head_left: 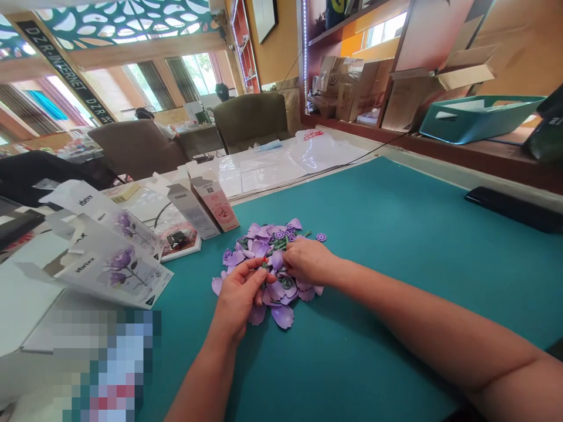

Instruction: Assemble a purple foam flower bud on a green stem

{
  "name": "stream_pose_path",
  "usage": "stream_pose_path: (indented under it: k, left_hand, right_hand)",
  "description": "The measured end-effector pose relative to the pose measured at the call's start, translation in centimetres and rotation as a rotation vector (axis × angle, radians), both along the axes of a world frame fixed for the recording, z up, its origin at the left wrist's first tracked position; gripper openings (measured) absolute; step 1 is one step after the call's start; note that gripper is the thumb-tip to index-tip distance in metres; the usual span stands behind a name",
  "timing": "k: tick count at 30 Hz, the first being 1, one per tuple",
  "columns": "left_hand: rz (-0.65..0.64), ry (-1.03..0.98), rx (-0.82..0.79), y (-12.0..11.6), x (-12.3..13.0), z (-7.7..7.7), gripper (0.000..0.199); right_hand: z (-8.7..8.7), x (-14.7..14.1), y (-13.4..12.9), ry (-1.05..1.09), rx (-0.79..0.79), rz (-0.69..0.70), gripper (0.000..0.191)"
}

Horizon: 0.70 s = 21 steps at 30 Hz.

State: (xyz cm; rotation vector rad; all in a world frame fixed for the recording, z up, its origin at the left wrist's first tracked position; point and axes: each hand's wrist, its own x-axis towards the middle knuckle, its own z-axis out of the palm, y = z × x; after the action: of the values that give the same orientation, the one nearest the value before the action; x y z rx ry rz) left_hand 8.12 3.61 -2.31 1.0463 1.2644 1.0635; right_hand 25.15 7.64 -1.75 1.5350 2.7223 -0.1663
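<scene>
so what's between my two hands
In the head view, a purple petal and a green stem piece lie between the left hand and right hand, with a tiny red bit by the left fingertips.

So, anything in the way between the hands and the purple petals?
Nothing visible: the left hand and right hand sit directly over the purple petals, touching the pile.

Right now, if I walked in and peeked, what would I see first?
You'd likely spot the pile of purple petals on the teal tabletop, with the left hand and right hand meeting over it. Left of the pile lies a white printed card showing purple flowers, near a pink box. Up at the right, a teal plastic basket sits on a wooden shelf.
</scene>
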Motion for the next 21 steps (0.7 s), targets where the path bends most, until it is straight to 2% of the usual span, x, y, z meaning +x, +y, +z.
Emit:
stream_pose_path:
  k: [7, 14, 21]
  left_hand:
    - [0.044, -0.015, 0.006, 0.1, -0.2, 0.1, 0.045]
    - [0.058, -0.057, -0.007, 0.2, -0.4, 0.3, 0.054]
    - [0.052, -0.079, -0.019, 0.1, -0.5, 0.1, 0.054]
  right_hand:
    - [0.2, 0.7, 0.6, 0.05, 0.024, -0.019, 0.021]
    - [-0.7, 1.0, 1.1, 0.115, 0.057, -0.037, 0.019]
    - [-1.2, 2.3, 2.6, 0.163, 0.153, -0.192, 0.035]
